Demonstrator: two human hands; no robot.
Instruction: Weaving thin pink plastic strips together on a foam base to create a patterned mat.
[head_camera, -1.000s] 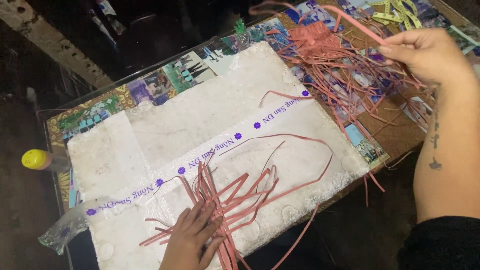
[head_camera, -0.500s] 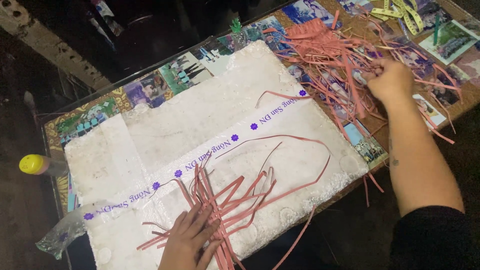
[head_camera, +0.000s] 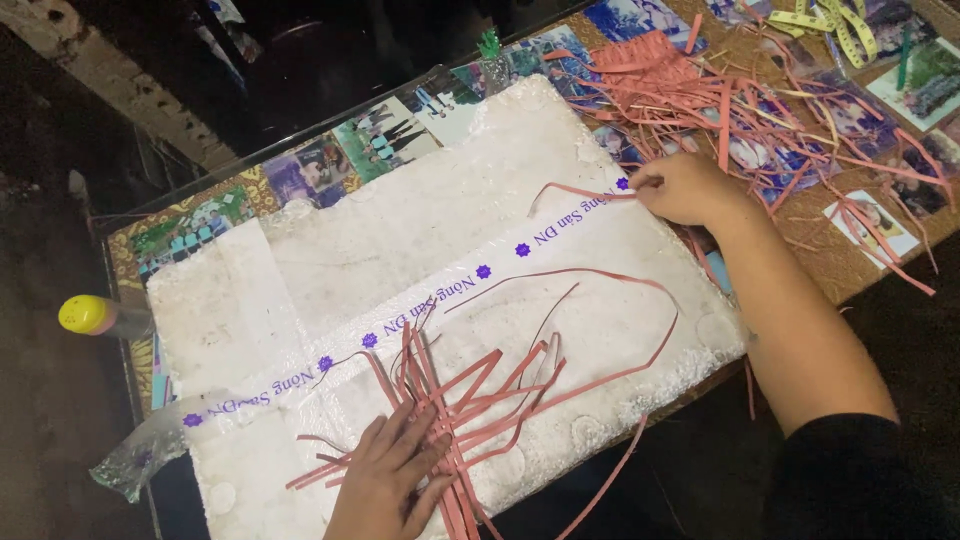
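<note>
A white foam board with a strip of printed tape across it lies on a table covered in photographs. My left hand lies flat on a bundle of pink paper strips near the board's front edge, fingers spread. My right hand rests at the board's right edge, its fingers pinched on the end of one thin pink strip that lies across the board. A big loose pile of pink strips lies on the table beyond the right hand.
A bottle with a yellow cap stands off the table's left edge. Yellow paper strips lie at the far right corner. Loose photographs sit on the table to the right. Clear plastic film hangs off the board's left corner.
My right hand came down from above the pile to the board's right edge and now pinches one pink strip. The left hand stayed on the bundle.
</note>
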